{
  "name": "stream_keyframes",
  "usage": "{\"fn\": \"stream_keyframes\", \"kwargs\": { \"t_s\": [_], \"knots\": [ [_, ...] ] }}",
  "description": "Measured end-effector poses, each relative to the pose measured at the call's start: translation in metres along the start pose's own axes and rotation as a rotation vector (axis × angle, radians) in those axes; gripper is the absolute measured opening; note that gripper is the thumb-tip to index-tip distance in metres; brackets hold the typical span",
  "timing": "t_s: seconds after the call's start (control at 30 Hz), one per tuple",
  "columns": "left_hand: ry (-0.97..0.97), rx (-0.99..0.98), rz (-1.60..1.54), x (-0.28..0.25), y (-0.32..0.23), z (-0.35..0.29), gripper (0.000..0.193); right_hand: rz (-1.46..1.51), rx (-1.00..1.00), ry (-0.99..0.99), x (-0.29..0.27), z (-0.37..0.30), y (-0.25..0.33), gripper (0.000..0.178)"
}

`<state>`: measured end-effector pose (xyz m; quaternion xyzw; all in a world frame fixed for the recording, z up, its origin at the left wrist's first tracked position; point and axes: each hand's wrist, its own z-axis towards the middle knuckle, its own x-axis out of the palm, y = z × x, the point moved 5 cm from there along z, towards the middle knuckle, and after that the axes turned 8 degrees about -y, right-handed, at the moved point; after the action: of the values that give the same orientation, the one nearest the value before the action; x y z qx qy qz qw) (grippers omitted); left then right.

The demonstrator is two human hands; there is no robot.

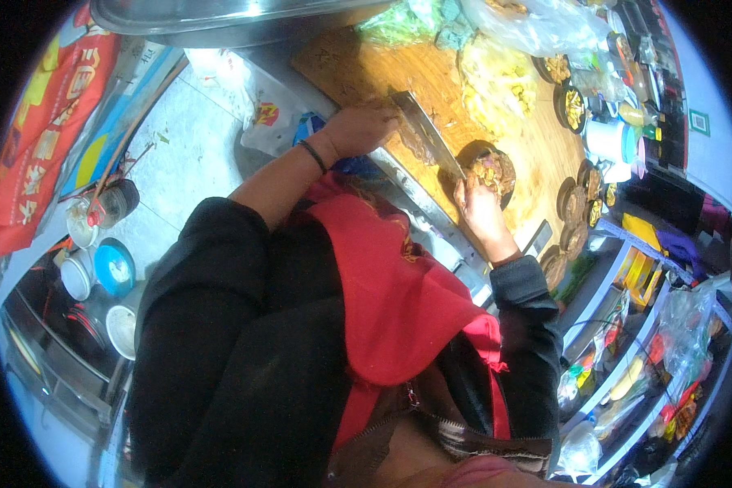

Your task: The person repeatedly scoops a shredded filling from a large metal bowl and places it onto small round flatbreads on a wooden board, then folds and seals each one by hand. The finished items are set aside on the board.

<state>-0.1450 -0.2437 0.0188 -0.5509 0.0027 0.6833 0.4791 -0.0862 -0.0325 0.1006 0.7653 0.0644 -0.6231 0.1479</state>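
Here's the knife (431, 132) slanting over the board (354, 69), left hand (366, 128) bent at its far end, right hand (481, 207) curled by its near end and the bowl (510, 175); whether either grips, nobody can tell. A slip could cut a hand, a knock spill food. Count: 1 knife, 1 board, 2 hands.

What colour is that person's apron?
The apron is red; the head view shows it best.
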Motion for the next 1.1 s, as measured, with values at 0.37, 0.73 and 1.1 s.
{"fn": "stream_keyframes", "kwargs": {
  "t_s": [0.37,0.73,1.1],
  "knots": [
    [0.103,-0.09,0.045,0.017,0.008,0.003,0.023,0.175,-0.009,-0.058,0.002,0.053,0.021,0.025],
    [0.064,-0.125,0.103,-0.007,0.016,0.009,0.027,0.204,0.063,-0.071,0.004,0.02,0.02,0.016],
    [-0.012,-0.105,0.004,-0.016,0.022,0.008,0.022,0.132,0.138,-0.054,0.015,-0.055,-0.01,0.02]
  ]
}}
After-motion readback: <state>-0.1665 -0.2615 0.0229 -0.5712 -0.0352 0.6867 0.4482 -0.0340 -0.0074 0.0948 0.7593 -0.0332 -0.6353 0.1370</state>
